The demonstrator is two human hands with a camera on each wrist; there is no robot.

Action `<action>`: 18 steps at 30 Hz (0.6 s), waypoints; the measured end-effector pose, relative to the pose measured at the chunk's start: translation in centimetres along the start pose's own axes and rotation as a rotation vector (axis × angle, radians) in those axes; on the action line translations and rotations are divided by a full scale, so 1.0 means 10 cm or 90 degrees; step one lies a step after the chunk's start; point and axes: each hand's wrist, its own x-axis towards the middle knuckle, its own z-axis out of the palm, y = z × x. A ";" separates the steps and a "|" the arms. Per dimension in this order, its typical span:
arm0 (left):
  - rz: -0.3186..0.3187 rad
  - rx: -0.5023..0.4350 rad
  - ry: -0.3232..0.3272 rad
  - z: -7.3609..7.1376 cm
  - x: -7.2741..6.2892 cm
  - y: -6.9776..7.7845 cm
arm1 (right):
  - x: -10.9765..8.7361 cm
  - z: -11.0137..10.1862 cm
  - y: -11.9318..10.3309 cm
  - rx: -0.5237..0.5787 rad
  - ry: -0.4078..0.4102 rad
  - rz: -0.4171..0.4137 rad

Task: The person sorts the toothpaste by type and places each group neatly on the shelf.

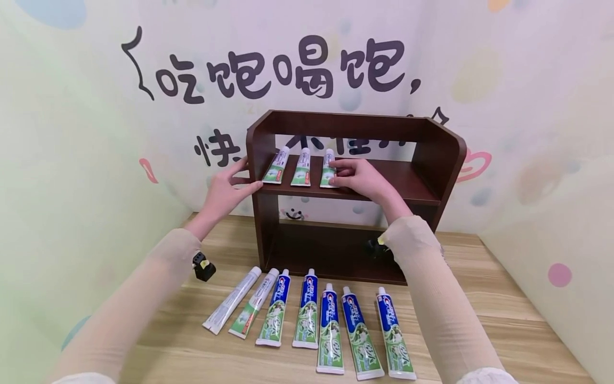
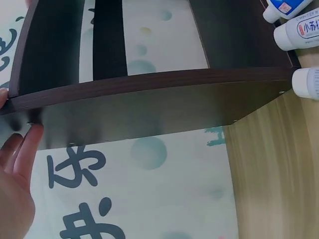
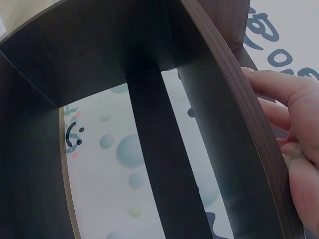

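Note:
A dark brown two-tier shelf stands against the wall in the head view. Three white-and-green toothpaste tubes lie side by side on its upper board. My right hand holds the rightmost toothpaste tube, with thumb and fingers at its right side; the shelf board hides this tube in the right wrist view. The left hand touches the shelf's left side panel. Its thumb is at the panel's front edge and its fingers reach along the outer face. The other two tubes sit between the hands.
On the wooden table, in front of the shelf, lies a row of several toothpaste tubes. Two at the left are white and white-green; the others are blue and green. A printed cloth hangs behind.

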 end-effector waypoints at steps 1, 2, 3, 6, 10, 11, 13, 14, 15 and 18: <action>0.008 0.005 -0.001 -0.01 0.01 0.01 | 0.00 0.00 0.00 0.002 0.001 0.001; 0.013 0.006 0.000 -0.03 0.01 0.03 | 0.00 0.00 0.00 0.005 0.000 0.001; 0.016 0.003 0.002 -0.04 0.03 0.05 | 0.00 0.00 0.00 0.007 -0.002 0.000; 0.019 -0.004 0.009 -0.09 0.07 0.13 | 0.01 0.01 0.01 0.008 -0.007 -0.001; 0.032 -0.012 0.013 -0.14 0.16 0.24 | -0.01 0.01 0.00 0.009 0.000 0.003; 0.039 -0.006 0.014 -0.15 0.19 0.26 | -0.01 0.01 0.00 0.009 0.002 0.003; 0.051 0.007 0.012 -0.18 0.23 0.30 | -0.02 0.00 -0.01 0.010 0.007 0.004; 0.057 0.019 0.012 -0.19 0.25 0.32 | -0.02 0.00 -0.01 0.011 0.007 0.002; 0.059 0.029 0.009 -0.21 0.26 0.34 | -0.02 0.00 -0.01 0.010 0.007 0.001; 0.061 0.040 -0.014 -0.25 0.26 0.48 | -0.02 0.00 -0.01 0.009 0.006 -0.002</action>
